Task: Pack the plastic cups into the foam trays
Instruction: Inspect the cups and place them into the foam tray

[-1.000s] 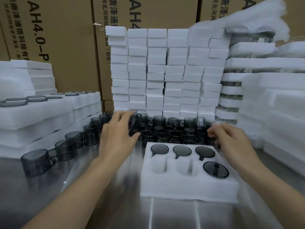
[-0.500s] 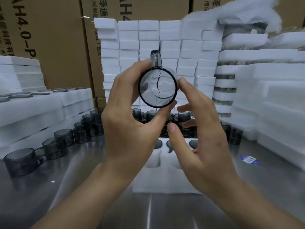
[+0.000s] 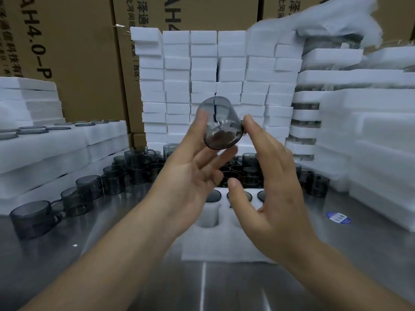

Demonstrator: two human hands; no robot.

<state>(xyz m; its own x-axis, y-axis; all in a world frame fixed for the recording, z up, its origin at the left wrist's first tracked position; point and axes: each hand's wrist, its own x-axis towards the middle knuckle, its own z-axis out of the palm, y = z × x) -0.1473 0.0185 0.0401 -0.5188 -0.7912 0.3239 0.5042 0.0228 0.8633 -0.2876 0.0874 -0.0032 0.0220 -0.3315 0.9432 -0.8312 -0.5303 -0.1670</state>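
I hold a smoky grey plastic cup (image 3: 221, 124) at chest height, tilted with its mouth toward me. My left hand (image 3: 193, 182) supports it, index finger on its left wall and the other fingers blurred under its rim. My right hand (image 3: 269, 189) is spread, with only the index fingertip touching the cup's right side. Below my hands lies a white foam tray (image 3: 224, 245). Cups (image 3: 213, 195) fill its far row, and a near pocket (image 3: 207, 217) shows bare foam. The tray's right half is hidden by my right hand.
Several loose grey cups (image 3: 134, 167) crowd the steel table (image 3: 112, 254) behind the tray, and a row of them (image 3: 31, 217) runs to the left. Filled foam trays (image 3: 56, 142) stack at left, foam blocks (image 3: 213, 75) behind, more foam (image 3: 370, 142) at right. A blue sticker (image 3: 338, 217) lies right.
A second ago both hands were reaching into the pile of loose cups. They lifted one cup to eye level, and it has since turned and tilted between my fingers as my right hand spread.
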